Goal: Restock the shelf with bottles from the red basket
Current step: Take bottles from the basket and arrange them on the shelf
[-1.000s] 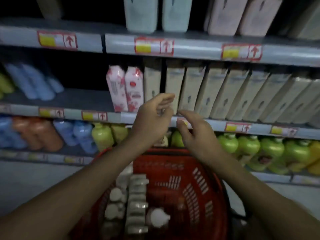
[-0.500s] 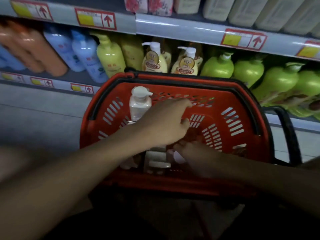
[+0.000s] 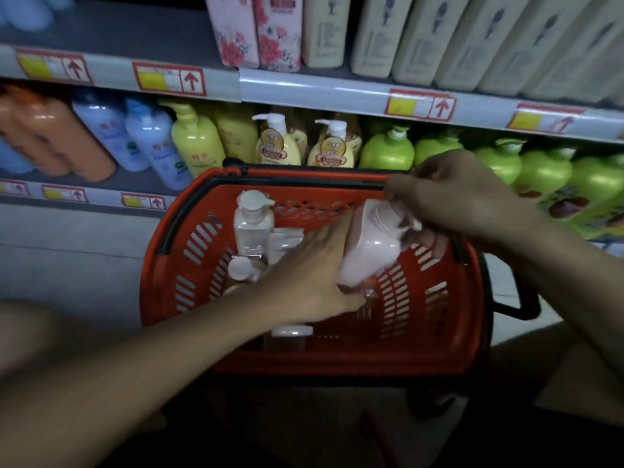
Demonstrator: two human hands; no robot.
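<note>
The red basket [image 3: 439,319] sits low in the middle of the view, in front of the shelf [image 3: 337,92], its black handle [image 3: 516,309] hanging off at 3 o'clock; behind its far rim, at 12 o'clock, stand two cream pump bottles [image 3: 304,146] with round gold labels, with yellow bottles [image 3: 196,143] at 11 o'clock, pale blue bottles [image 3: 148,143] and orange bottles [image 3: 57,140] further toward 10 o'clock, and green pump bottles [image 3: 388,153] running off toward 2 o'clock; on the shelf above, pink floral cartons [image 3: 260,32] stand beside a row of cream cartons [image 3: 439,38]. Inside the basket, at its 10 o'clock corner, a clear pump bottle [image 3: 253,221] stands upright with smaller white-capped bottles [image 3: 241,270] just beside it, and another capped bottle [image 3: 290,336] lies against the near wall at 6 o'clock. The pink bottle [image 3: 371,244] is tilted above the basket's middle, top toward 1 o'clock; the right hand [image 3: 462,197] curls round its top from 2 o'clock; the left hand [image 3: 314,275] reaches in from 8 o'clock, with fingers wrapped under its lower end; blur hides the exact finger placement.
</note>
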